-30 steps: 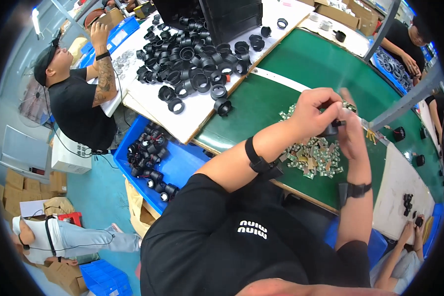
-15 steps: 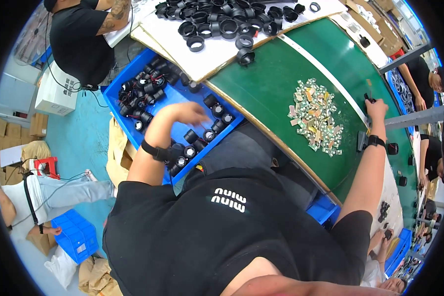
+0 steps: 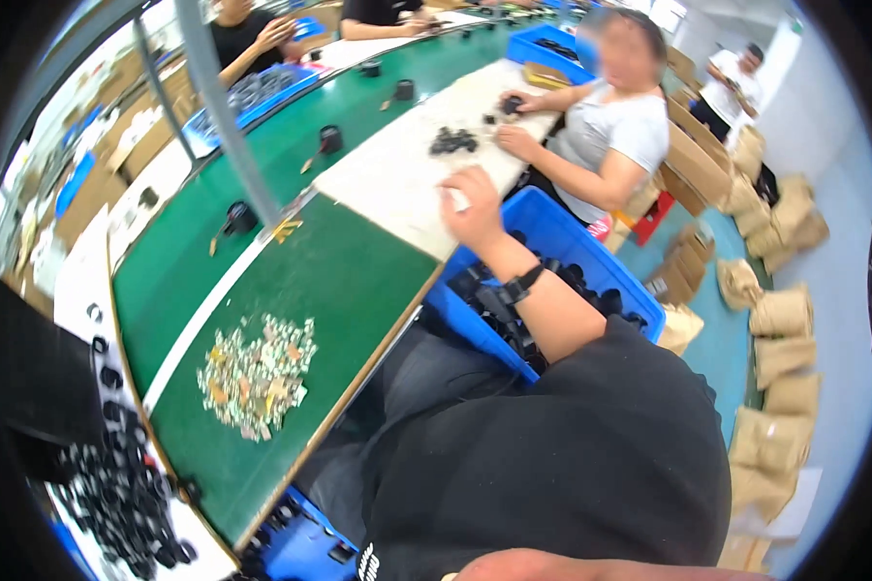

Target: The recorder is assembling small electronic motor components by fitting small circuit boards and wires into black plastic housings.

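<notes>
My right hand (image 3: 475,208) rests with curled fingers at the near edge of a cream mat (image 3: 407,174), above a blue bin (image 3: 639,295) of black parts. Something small and white shows at the fingers; I cannot tell whether it is held. A black wristband (image 3: 518,286) sits on that forearm. My left hand is out of view. A heap of small metallic parts (image 3: 257,373) lies on the green table (image 3: 329,281) to my left.
A co-worker in a grey shirt (image 3: 606,131) handles small black parts (image 3: 452,142) at the mat's far end. Several black rings (image 3: 116,484) lie at the lower left beside a black box (image 3: 34,373). Brown paper bags (image 3: 780,320) line the floor on the right.
The view has swung from my left side to my right. My left hand, which reached into a blue bin, has gone out of view. My right hand now rests on the cream mat.
</notes>
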### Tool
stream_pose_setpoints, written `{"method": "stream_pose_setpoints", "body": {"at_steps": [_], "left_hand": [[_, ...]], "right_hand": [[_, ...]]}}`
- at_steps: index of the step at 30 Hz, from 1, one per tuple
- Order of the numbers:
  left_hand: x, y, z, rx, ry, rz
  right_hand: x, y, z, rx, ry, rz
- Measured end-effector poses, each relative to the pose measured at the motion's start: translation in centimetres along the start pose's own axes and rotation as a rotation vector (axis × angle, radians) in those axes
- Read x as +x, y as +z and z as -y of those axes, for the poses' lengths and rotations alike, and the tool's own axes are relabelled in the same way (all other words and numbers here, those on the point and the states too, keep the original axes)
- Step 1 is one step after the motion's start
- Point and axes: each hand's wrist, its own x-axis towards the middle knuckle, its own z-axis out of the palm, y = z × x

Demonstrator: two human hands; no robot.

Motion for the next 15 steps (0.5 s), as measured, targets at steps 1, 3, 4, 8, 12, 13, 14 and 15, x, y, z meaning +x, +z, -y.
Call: {"method": "stream_pose_setpoints", "body": {"at_steps": [1, 3, 4, 8, 12, 13, 14, 15], "left_hand": [[1.8, 0.1, -3.1, -0.055, 0.051, 0.022], [3.5, 0.1, -7.8, -0.158, 0.127, 0.069], [3.5, -0.2, -8.7, -0.202, 0.14, 0.088], [2.3, -1.9, -10.0, -0.378, 0.159, 0.138], [0.5, -4.4, -10.0, -0.544, 0.164, 0.173], [0.4, -4.8, -10.5, -0.59, 0.174, 0.187], [0.3, -5.1, -11.0, -0.636, 0.185, 0.202], [-0.5, -6.2, -10.6, -0.668, 0.178, 0.199]], "right_hand": [[-2.8, -3.6, -4.5, -0.148, 0.22, 0.024], [-9.8, -9.8, -12.2, -0.459, 0.666, 0.261], [-12.6, -11.9, -13.9, -0.555, 0.883, 0.493], [-21.6, -13.5, -13.7, -0.569, 1.043, 1.462], [-24.0, -9.1, -13.2, -0.55, 0.968, 1.675], [-24.9, -8.5, -13.5, -0.644, 0.97, 1.535], [-25.6, -8.4, -14.1, -0.736, 0.97, 1.392], [-24.3, -7.8, -13.8, -0.64, 1.077, 1.396]]}}
